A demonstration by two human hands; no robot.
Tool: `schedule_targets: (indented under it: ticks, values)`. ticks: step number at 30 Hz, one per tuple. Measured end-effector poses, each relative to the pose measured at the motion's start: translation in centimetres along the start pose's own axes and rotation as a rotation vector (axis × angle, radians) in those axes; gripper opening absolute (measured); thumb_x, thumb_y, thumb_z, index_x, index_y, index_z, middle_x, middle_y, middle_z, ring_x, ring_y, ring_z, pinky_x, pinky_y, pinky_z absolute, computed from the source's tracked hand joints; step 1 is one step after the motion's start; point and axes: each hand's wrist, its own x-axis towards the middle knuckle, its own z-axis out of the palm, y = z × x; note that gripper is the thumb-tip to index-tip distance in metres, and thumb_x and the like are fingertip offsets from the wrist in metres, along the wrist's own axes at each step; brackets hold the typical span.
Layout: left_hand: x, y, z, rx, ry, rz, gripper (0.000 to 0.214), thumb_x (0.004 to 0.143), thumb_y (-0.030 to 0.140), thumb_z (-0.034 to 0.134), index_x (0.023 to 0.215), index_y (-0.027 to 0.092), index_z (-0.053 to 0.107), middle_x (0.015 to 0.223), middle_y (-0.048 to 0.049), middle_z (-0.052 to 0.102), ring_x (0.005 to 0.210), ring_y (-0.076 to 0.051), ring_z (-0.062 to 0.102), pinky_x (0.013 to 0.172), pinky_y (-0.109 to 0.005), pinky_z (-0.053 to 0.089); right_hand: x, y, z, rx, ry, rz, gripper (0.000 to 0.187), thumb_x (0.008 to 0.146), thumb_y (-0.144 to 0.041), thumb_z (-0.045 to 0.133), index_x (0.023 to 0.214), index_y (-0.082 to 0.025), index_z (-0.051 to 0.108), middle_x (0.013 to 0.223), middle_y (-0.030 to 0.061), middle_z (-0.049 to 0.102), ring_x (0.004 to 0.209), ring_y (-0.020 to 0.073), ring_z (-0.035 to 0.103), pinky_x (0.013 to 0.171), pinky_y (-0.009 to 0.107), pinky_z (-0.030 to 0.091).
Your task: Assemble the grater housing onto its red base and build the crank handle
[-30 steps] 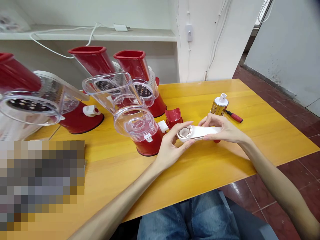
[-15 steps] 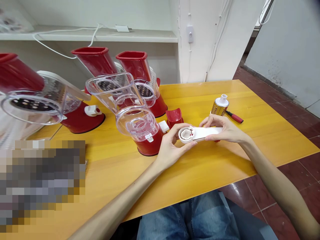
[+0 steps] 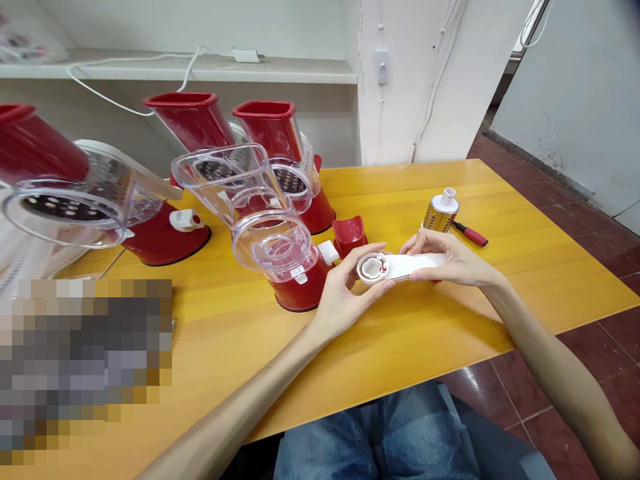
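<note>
Both hands grip a white plastic grater handle [image 3: 403, 265] over the yellow table [image 3: 400, 347] — the left hand [image 3: 345, 300] pinches its round socket end, the right hand [image 3: 447, 260] its long arm. Just beyond stand a red plastic piece [image 3: 349, 235] and a gold grating drum [image 3: 439, 217] (a red-handled screwdriver [image 3: 470, 235] lies beside it).

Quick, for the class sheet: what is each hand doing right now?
Left hand: closed, holding the ring end of the white plastic handle.
Right hand: closed, holding the same handle's other end.
</note>
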Motion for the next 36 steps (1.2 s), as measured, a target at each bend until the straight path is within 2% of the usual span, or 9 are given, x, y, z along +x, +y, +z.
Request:
schedule_targets:
  ticks: [3,7,10,14,19,23,26,31,36]
  values:
    - [0.0,0.4,0.1,-0.031,0.044,-0.031,0.052,0.083,0.044,0.078,0.126,0.019,0.063,0.119,-0.009,0.072,0.11,-0.024,0.069,0.098,-0.039,0.056,-0.1,0.2,0.2,-0.065,0.032,-0.044,0.032,0.078,-0.039,0.086,0.092,-0.022,0.063,0.102,0.0038,0.07,0.091,0.0192,0.066,0.08,0.033,0.053]
    - [0.1,0.9,0.3,-0.17,0.031,-0.173,0.049,0.09,0.057,0.064,0.119,0.017,0.064,0.102,-0.0076,0.072,0.082,-0.019,0.071,0.068,-0.031,0.061,-0.3,0.3,0.6,-0.232,0.061,-0.192,0.031,0.083,-0.041,0.083,0.098,-0.023,0.063,0.105,0.006,0.071,0.096,0.0219,0.067,0.085,0.037,0.052]
    - [0.1,0.8,0.5,-0.239,-0.005,-0.271,0.047,0.086,0.053,0.072,0.113,0.017,0.061,0.093,-0.0055,0.072,0.067,-0.017,0.07,0.053,-0.027,0.057,-0.2,0.4,0.9,-0.388,0.049,-0.33,0.026,0.089,-0.04,0.078,0.102,-0.023,0.062,0.111,0.0088,0.071,0.099,0.023,0.068,0.086,0.039,0.053]
    - [0.1,0.5,0.5,-0.178,0.023,-0.224,0.04,0.082,0.043,0.079,0.108,0.018,0.06,0.078,0.0005,0.07,0.062,-0.014,0.069,0.055,-0.024,0.055,0.0,0.8,1.2,-0.525,0.06,-0.471,0.026,0.09,-0.04,0.077,0.104,-0.023,0.063,0.111,0.0098,0.07,0.099,0.023,0.068,0.084,0.038,0.055]
    - [-0.1,0.4,0.3,-0.106,0.071,-0.132,0.037,0.085,0.045,0.076,0.106,0.02,0.058,0.083,0.001,0.068,0.063,-0.013,0.068,0.058,-0.024,0.055,0.1,1.2,1.4,-0.607,0.126,-0.527,0.022,0.093,-0.04,0.073,0.106,-0.025,0.065,0.11,0.0085,0.071,0.094,0.021,0.07,0.081,0.037,0.057]
    - [-0.3,0.3,0.2,-0.062,0.071,-0.1,0.039,0.086,0.048,0.075,0.107,0.021,0.057,0.085,0.0004,0.066,0.063,-0.013,0.066,0.058,-0.025,0.055,0.0,1.7,1.5,-0.651,0.131,-0.565,0.022,0.094,-0.04,0.072,0.109,-0.026,0.066,0.112,0.0082,0.072,0.09,0.0193,0.07,0.076,0.034,0.057]
    - [-0.4,0.2,0.2,-0.057,0.082,-0.104,0.04,0.085,0.049,0.076,0.107,0.021,0.057,0.085,0.0001,0.066,0.063,-0.013,0.066,0.057,-0.025,0.054,0.0,1.9,1.5,-0.651,0.128,-0.574,0.022,0.094,-0.04,0.072,0.108,-0.026,0.066,0.112,0.0084,0.072,0.085,0.0178,0.07,0.073,0.033,0.057]
    - [-0.4,0.1,0.2,-0.086,0.062,-0.144,0.043,0.082,0.05,0.078,0.104,0.021,0.057,0.08,0.001,0.067,0.06,-0.014,0.065,0.056,-0.026,0.053,0.0,1.6,1.8,-0.596,0.129,-0.593,0.024,0.092,-0.04,0.074,0.109,-0.025,0.065,0.11,0.0089,0.07,0.094,0.0199,0.07,0.081,0.036,0.058]
    - [-0.2,0.3,0.4,-0.155,0.073,-0.177,0.044,0.083,0.057,0.075,0.102,0.021,0.057,0.08,0.0018,0.067,0.057,-0.011,0.062,0.052,-0.023,0.052,0.1,1.2,2.0,-0.535,0.107,-0.607,0.025,0.09,-0.037,0.077,0.108,-0.024,0.064,0.11,0.0097,0.068,0.094,0.0193,0.07,0.081,0.035,0.059]
